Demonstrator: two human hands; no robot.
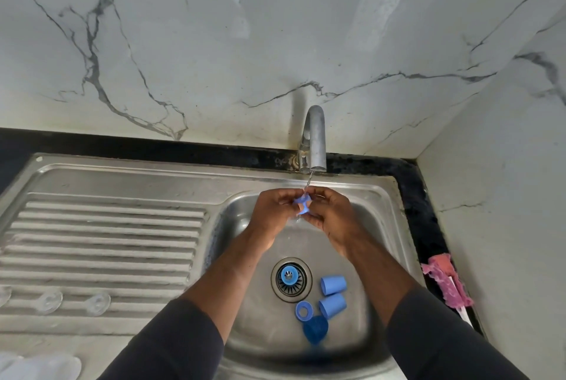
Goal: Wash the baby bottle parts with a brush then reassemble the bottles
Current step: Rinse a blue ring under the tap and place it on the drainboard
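Rinsing a small blue bottle part (301,205), the left hand (274,211) and right hand (332,217) are pinching it between them under the tap (314,137). Remaining blue parts (332,297) are lying at the sink's (382,196) near side, nearer the right hand.

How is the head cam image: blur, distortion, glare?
Head view: wide-angle bends the sink rim; centre is fairly sharp, left hand and right hand pinching the blue part under the tap; lower edge goes soft, smearing the clear pieces on the drainboard and the dark blue piece; light is soft, dull sheen on steel, faint tap shadow on the wall.
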